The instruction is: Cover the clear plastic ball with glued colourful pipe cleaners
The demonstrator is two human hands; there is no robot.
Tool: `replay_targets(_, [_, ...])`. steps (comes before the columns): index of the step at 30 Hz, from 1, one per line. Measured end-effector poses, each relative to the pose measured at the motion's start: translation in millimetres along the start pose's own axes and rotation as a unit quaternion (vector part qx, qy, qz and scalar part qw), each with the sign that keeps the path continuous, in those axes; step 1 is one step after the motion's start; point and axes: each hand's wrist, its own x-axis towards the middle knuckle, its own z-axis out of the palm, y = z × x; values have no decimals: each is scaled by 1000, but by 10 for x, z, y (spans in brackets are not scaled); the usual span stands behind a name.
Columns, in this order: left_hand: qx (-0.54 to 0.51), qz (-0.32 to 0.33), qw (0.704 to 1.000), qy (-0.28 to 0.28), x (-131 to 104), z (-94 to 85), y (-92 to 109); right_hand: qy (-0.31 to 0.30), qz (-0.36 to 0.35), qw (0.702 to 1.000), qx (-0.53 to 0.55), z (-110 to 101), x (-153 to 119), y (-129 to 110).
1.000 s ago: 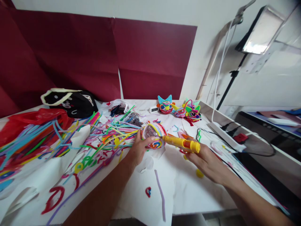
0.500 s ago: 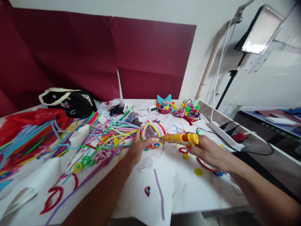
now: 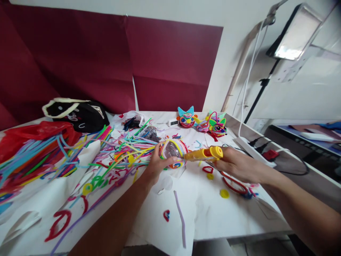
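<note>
From where I stand, both bare arms reach forward and inward, the hands nearly level and a short way apart. The left forearm (image 3: 117, 217) slants up from the near edge to a fairly straight left wrist (image 3: 149, 176). The left hand (image 3: 158, 161) is cupped in a holding curve, its thumb (image 3: 170, 162) stretched to the right on the near side and the other fingers mostly hidden. The right forearm (image 3: 293, 202) comes in from the opposite side, and the right hand (image 3: 233, 165) is curled in a grip, back of the hand showing, fingertips hard to make out.
</note>
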Motion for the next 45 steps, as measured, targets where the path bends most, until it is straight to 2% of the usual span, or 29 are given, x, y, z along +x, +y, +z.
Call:
replay_targets(6, [11,9,1000,16,20,-22,-39,-20,-19,1000,-15,-57,42,-7])
replay_targets(11, [-8,-10,1000,12,0,7,19,-19,-36,999,4,-36,27,23])
replay_targets(18, [-53,-26,998,2,-48,58,78,20,-84,996,20,146,-148,54])
replay_targets(25, [-35,-55,998,6,-35,35,47,61,-132,988,48,270,-302,57])
replay_targets(31, [-46,-55,997,6,-34,37,38,120,-78,989,45,413,-519,210])
replay_targets(34, [-50,-58,997,12,-26,32,28,116,-59,991,25,569,-665,376])
replay_targets(40, [-45,-53,997,37,-19,32,33,142,-125,977,-99,897,-784,556])
replay_targets(45, [-34,-50,997,50,-24,38,47,80,-116,976,-163,982,-646,518])
